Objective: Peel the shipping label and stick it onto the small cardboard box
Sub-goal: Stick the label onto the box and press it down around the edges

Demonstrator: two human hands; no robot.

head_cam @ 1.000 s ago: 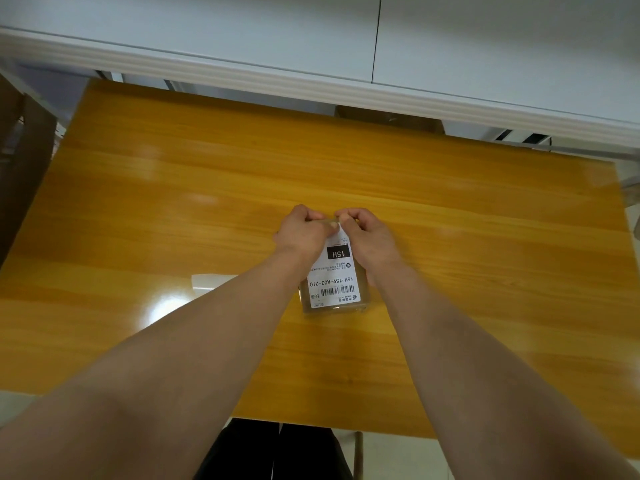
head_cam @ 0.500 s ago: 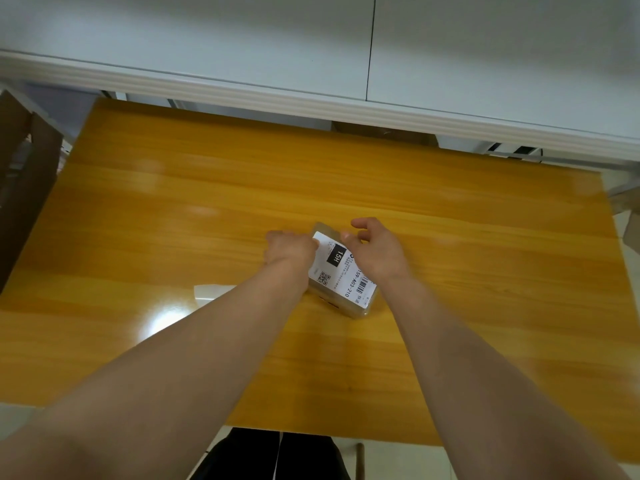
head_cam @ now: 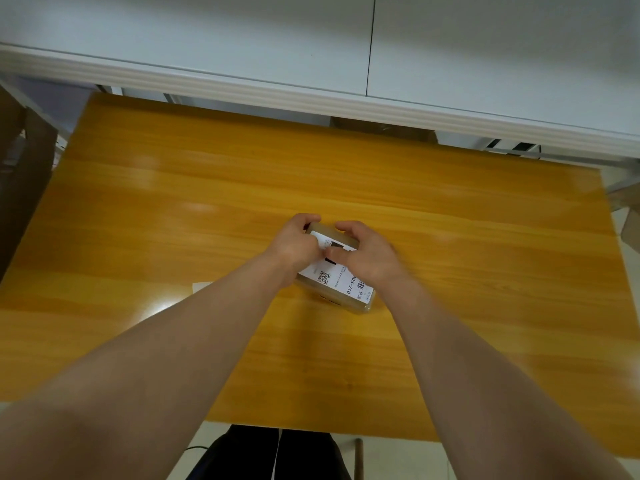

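Fingers [head_cam: 309,218] of left hand [head_cam: 294,244] and right hand [head_cam: 370,260] grip the labelled small cardboard box [head_cam: 341,301].

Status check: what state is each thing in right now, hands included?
Box: flat on the table, turned askew.
Label: on the box's top, print up.
Left hand: grips the box's far left corner.
Right hand: fingers curled over the box's far edge, thumb on the label.
Paper slip: flat on the table, apart from the box.

Left hand [head_cam: 294,247] and right hand [head_cam: 370,259] meet, fingers curled, forearms outstretched.
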